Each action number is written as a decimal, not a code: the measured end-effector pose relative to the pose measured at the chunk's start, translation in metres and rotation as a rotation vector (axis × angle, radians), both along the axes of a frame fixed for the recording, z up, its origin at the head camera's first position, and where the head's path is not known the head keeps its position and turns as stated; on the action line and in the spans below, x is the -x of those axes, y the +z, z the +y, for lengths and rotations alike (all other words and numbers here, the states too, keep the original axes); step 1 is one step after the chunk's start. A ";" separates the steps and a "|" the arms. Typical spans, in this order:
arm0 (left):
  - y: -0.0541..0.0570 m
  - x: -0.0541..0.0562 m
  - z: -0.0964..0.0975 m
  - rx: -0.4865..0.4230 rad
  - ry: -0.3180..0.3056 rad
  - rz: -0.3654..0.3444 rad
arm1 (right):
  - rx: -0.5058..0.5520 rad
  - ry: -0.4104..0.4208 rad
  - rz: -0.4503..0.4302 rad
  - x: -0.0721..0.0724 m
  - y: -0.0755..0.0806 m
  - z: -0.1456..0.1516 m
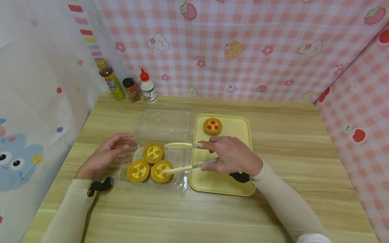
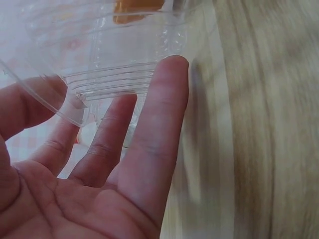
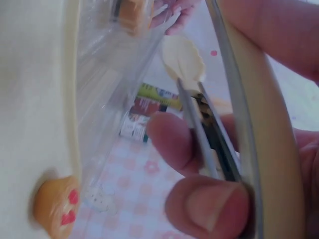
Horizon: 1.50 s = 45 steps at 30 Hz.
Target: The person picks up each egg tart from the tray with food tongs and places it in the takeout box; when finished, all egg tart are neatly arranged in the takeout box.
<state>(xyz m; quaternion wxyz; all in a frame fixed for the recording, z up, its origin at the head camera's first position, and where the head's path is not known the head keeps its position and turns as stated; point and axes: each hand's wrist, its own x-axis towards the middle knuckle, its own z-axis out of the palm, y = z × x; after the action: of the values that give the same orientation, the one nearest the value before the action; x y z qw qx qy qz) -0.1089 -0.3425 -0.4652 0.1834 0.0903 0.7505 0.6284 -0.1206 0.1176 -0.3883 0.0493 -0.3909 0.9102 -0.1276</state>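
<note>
My right hand point(image 1: 234, 155) holds a pair of tongs point(image 1: 179, 145) with cream-coloured tips and metal arms, spread apart over a clear plastic clamshell box point(image 1: 179, 182). Three round tarts with orange wedge patterns lie in it: a back tart point(image 1: 153, 153), a front left tart point(image 1: 138, 171) and a front right tart point(image 1: 162, 171). One tong tip overlaps the front right tart; contact cannot be told. By the box's left edge, my left hand point(image 1: 107, 152) has its fingers apart. In the left wrist view, its fingertips point(image 2: 172, 74) are at the plastic wall.
A yellow tray point(image 1: 199, 184) stands right of the box, bearing a tart with red spots point(image 1: 212, 126). The clear lid point(image 1: 165, 121) lies folded back. At the back left stand a yellow-green bottle point(image 1: 112, 82), a dark-capped jar point(image 1: 132, 90) and a red-tipped white bottle point(image 1: 148, 88).
</note>
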 end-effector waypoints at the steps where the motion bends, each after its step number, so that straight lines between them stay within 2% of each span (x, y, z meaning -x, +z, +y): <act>1: -0.001 0.000 0.000 0.005 0.002 -0.001 | 0.018 -0.009 0.008 0.001 -0.001 0.003; 10: -0.005 -0.005 -0.004 0.020 0.005 0.009 | 0.147 -0.122 0.060 0.013 -0.011 0.038; 15: -0.001 0.001 0.000 0.037 0.009 0.004 | 0.164 -0.201 0.074 0.021 -0.016 0.061; 22: -0.001 0.004 0.000 -0.035 -0.027 0.028 | 0.181 -0.281 0.053 0.031 -0.030 0.083; 25: -0.002 0.004 0.000 -0.051 -0.031 0.034 | 0.174 -0.315 0.043 0.035 -0.036 0.090; 32: -0.001 0.003 0.000 -0.018 -0.016 0.033 | 0.144 -0.378 0.013 0.043 -0.044 0.104; 45: -0.002 0.004 0.000 0.014 -0.012 0.023 | 0.064 -0.433 -0.045 0.050 -0.051 0.111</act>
<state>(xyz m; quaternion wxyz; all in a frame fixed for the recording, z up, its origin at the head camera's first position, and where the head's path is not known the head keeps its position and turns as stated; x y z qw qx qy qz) -0.1127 -0.3430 -0.4669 0.1791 0.1005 0.7562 0.6212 -0.1702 0.2286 -0.4395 0.0286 -0.1847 0.9671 -0.1728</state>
